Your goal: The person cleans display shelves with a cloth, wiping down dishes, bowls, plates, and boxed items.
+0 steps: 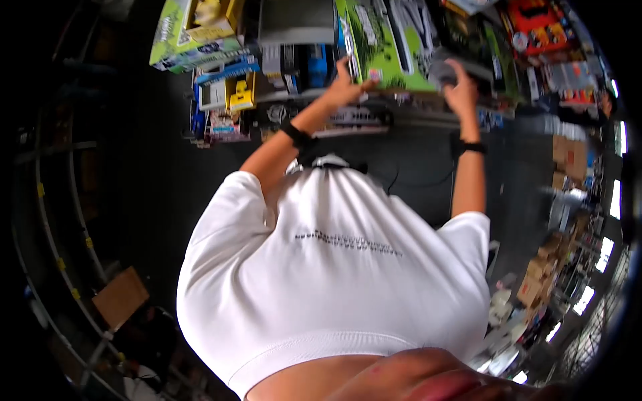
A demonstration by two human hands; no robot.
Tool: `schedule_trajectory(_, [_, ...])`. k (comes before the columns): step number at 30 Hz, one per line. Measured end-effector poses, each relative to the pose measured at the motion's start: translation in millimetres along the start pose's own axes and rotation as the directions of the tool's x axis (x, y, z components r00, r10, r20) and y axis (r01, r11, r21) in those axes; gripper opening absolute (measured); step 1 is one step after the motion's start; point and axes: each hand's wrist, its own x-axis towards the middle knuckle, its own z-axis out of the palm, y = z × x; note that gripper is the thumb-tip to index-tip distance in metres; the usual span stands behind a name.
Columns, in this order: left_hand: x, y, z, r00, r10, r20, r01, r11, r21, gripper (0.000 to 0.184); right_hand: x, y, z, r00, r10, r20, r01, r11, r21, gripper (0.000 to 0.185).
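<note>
A green printed box (381,47) with black lettering lies on the shelf or table in front of me. My left hand (346,87) grips its near left corner, one finger up along the side and the thumb across the front edge. At the box's near right corner, my right hand (460,90) has its fingers curled round a grey rounded thing (441,72). That thing is blurred, perhaps a roll of tape, and it overlaps the green box.
Left of the box stand another green box (177,40), a yellow open box (241,91) and several blue and dark packages. Red packages (542,27) lie at the far right. Cardboard boxes (568,155) are stacked along the right, and metal racking (80,200) runs along the left.
</note>
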Motion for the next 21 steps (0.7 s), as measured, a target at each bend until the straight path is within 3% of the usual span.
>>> schedule_trajectory(1, [7, -15, -1, 0.991, 0.127, -0.028, -0.126, 0.991, 0.036, 0.108, 3, 35, -10, 0.967, 0.233, 0.101, -0.231, 0.973, -0.029, 0.052])
schedule_trajectory(2, [-12, 1, -8, 0.992, 0.09, 0.083, -0.094, 0.995, 0.044, 0.112, -1, 82, -4, 0.987, 0.147, -0.065, -0.145, 0.989, 0.044, 0.05])
schedule_trajectory(3, [-18, 1, -14, 0.98, 0.164, 0.115, -0.175, 0.981, 0.086, 0.113, -6, 98, -14, 0.978, 0.185, -0.101, -0.184, 0.983, 0.014, 0.053])
schedule_trajectory(4, [-23, -1, -18, 0.96, 0.234, 0.153, -0.254, 0.959, 0.125, 0.114, -15, 130, -16, 0.978, 0.181, -0.101, -0.168, 0.978, 0.125, 0.056])
schedule_trajectory(6, [-28, -2, -28, 0.952, 0.257, 0.165, -0.288, 0.936, 0.203, 0.113, -41, 123, -29, 0.93, 0.356, -0.096, -0.357, 0.934, 0.0, 0.056])
schedule_trajectory(8, [-32, 0, -31, 0.945, 0.277, 0.175, -0.316, 0.909, 0.271, 0.112, -59, 128, -24, 0.913, 0.397, -0.09, -0.398, 0.917, 0.01, 0.055])
schedule_trajectory(11, [-31, 7, -30, 0.881, 0.431, 0.194, -0.465, 0.722, 0.512, 0.108, -69, 119, -6, 0.917, 0.367, -0.155, -0.335, 0.921, 0.2, 0.055])
schedule_trajectory(14, [-37, 24, -22, 0.903, 0.406, 0.139, -0.399, 0.677, 0.619, 0.103, -55, 103, 26, 0.936, 0.271, -0.226, -0.183, 0.921, 0.345, 0.054])
schedule_trajectory(16, [-38, 32, -19, 0.886, 0.431, 0.17, -0.425, 0.61, 0.669, 0.093, -45, 104, 50, 0.968, 0.152, -0.2, -0.091, 0.954, 0.286, 0.05])
schedule_trajectory(18, [-35, 32, -16, 0.899, 0.41, 0.153, -0.34, 0.433, 0.835, 0.083, -47, 106, 61, 0.952, 0.145, -0.269, -0.063, 0.954, 0.293, 0.051])
schedule_trajectory(19, [-31, 30, -17, 0.899, 0.401, 0.176, -0.352, 0.423, 0.835, 0.083, -47, 109, 64, 0.946, 0.169, -0.275, -0.083, 0.951, 0.297, 0.051])
schedule_trajectory(21, [-27, 22, -18, 0.818, 0.525, 0.235, -0.424, 0.274, 0.863, 0.078, -59, 110, 64, 0.94, 0.197, -0.28, -0.124, 0.958, 0.258, 0.054])
